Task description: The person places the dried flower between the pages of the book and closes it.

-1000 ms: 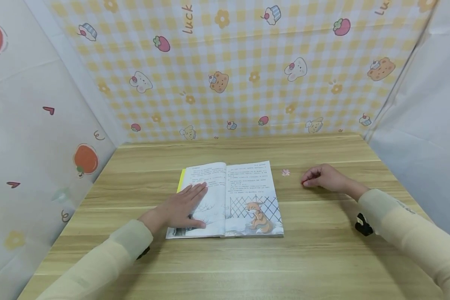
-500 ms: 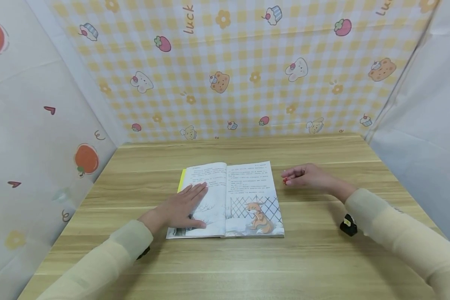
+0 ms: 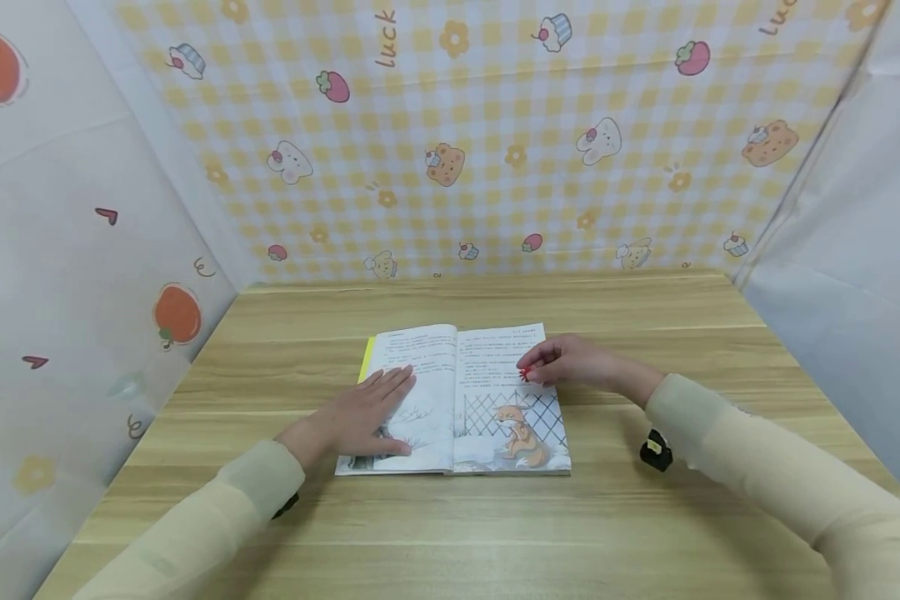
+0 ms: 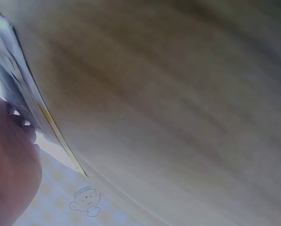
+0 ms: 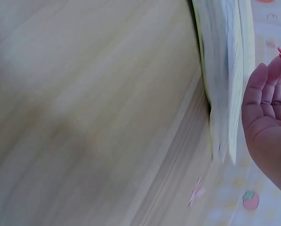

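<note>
An open book (image 3: 495,346) lies on the wooden table, with printed text and a fox drawing on its right page. My left hand (image 3: 360,419) rests flat on the left page, fingers spread. Over the text of the right page, my right hand (image 3: 587,365) pinches a small red piece with thin spiky points (image 3: 525,375) between thumb and fingertips. Only a red tip of it shows in the right wrist view. A small pink flower-shaped piece (image 5: 196,193) lies on the table beyond the book's right side; in the head view my right hand hides it.
The wooden table (image 3: 450,533) reaches back to a yellow checked cloth (image 3: 495,100) with cartoon prints. White cloth walls (image 3: 870,208) stand at both sides. A black wrist device (image 3: 656,452) hangs under the right sleeve.
My right hand has moved left from the bare table to above the right page, carrying the red spiky piece. My left hand has stayed on the left page.
</note>
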The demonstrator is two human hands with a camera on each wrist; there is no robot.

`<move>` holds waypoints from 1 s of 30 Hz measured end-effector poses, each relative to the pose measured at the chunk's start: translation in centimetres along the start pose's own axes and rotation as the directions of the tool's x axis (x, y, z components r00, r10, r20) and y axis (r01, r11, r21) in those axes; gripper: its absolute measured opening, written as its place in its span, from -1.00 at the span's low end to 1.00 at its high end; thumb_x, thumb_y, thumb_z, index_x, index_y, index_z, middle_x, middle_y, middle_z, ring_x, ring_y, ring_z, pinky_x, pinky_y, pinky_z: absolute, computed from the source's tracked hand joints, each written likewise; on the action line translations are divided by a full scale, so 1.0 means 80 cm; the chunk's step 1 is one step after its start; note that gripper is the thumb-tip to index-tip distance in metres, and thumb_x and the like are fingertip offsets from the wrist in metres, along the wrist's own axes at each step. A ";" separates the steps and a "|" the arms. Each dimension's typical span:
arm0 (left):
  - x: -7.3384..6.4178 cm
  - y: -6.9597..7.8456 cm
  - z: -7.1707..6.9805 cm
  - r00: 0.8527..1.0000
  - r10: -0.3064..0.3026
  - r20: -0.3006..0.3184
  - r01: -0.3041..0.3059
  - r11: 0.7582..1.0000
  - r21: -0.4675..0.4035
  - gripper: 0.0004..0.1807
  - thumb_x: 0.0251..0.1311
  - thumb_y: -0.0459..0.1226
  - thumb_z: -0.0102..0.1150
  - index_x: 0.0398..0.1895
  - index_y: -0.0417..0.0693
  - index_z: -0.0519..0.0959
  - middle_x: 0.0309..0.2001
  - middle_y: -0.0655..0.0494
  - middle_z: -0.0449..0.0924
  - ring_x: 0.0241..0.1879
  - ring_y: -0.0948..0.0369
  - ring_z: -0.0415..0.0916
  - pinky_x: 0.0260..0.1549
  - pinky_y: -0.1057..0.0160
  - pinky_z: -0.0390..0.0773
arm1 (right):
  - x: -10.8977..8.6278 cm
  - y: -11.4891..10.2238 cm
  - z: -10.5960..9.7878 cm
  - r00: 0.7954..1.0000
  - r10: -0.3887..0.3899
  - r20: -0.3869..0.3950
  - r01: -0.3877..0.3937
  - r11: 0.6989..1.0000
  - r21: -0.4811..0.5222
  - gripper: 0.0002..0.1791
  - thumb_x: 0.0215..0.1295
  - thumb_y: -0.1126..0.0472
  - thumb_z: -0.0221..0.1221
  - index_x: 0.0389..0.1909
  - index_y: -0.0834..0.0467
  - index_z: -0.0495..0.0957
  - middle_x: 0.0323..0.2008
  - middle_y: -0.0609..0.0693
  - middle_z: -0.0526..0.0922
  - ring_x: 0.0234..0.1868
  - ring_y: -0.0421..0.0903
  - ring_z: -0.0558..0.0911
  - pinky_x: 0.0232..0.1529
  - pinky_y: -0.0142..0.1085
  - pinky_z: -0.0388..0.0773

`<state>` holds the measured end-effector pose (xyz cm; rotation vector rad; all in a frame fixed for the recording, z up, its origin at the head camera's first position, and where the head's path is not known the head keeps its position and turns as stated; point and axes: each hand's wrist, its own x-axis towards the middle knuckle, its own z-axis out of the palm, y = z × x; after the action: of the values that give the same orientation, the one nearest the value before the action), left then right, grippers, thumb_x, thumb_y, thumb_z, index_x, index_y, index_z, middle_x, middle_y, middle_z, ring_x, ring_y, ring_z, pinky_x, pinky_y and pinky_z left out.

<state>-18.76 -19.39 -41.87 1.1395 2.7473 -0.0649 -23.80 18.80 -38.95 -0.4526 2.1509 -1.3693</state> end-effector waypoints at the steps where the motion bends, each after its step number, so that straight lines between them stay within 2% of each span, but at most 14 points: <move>1: 0.000 0.000 0.000 1.000 0.001 -0.001 -0.001 1.000 -0.002 0.21 0.09 0.54 -0.37 0.55 -0.17 -0.20 0.55 -0.03 -0.29 0.51 0.08 -0.32 0.43 0.08 -0.20 | 0.002 -0.003 0.004 1.000 -0.001 0.006 0.001 1.000 0.000 -0.67 0.29 0.28 0.25 0.03 0.33 0.59 -0.18 0.04 0.69 -0.21 -0.12 0.60 -0.11 -0.26 0.60; 9: 0.000 0.001 -0.003 1.000 0.003 -0.001 -0.003 1.000 -0.016 0.21 0.10 0.52 -0.33 0.55 -0.18 -0.19 0.55 -0.05 -0.29 0.51 0.08 -0.32 0.43 0.07 -0.20 | 0.026 -0.017 0.036 0.998 0.013 0.060 -0.018 0.997 0.071 -0.76 0.24 0.34 0.28 -0.08 0.30 0.62 -0.29 0.04 0.68 -0.31 -0.12 0.59 -0.21 -0.28 0.62; 16: -0.002 0.002 -0.004 1.000 0.002 -0.001 -0.002 1.000 -0.023 0.21 0.10 0.52 -0.32 0.55 -0.19 -0.18 0.55 -0.05 -0.28 0.51 0.06 -0.30 0.43 0.06 -0.19 | 0.043 -0.026 0.065 0.994 0.002 0.107 0.000 1.000 -0.014 -0.86 0.18 0.34 0.31 -0.23 0.25 0.68 -0.40 0.02 0.69 -0.46 -0.19 0.52 -0.39 -0.40 0.49; 22: -0.001 0.003 -0.003 1.000 -0.009 0.015 0.009 1.000 -0.012 0.22 0.08 0.54 -0.35 0.55 -0.17 -0.19 0.55 -0.04 -0.29 0.51 0.08 -0.31 0.43 0.07 -0.18 | 0.058 -0.026 0.083 0.992 0.010 0.129 -0.008 1.000 -0.014 -0.89 0.17 0.38 0.31 -0.27 0.27 0.68 -0.44 0.02 0.68 -0.49 -0.20 0.55 -0.43 -0.42 0.53; 30: 0.000 0.001 -0.001 1.000 -0.005 0.003 0.006 1.000 -0.027 0.21 0.10 0.52 -0.29 0.55 -0.17 -0.20 0.55 -0.03 -0.30 0.51 0.08 -0.31 0.43 0.07 -0.18 | 0.065 -0.034 0.095 0.993 0.036 0.112 -0.032 0.999 -0.038 -0.92 0.16 0.37 0.32 -0.31 0.23 0.68 -0.45 0.02 0.69 -0.52 -0.19 0.54 -0.49 -0.41 0.51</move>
<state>-18.69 -19.31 -41.80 1.1241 2.7402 -0.0298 -23.35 9.32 -40.43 -0.4935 2.0847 -1.2585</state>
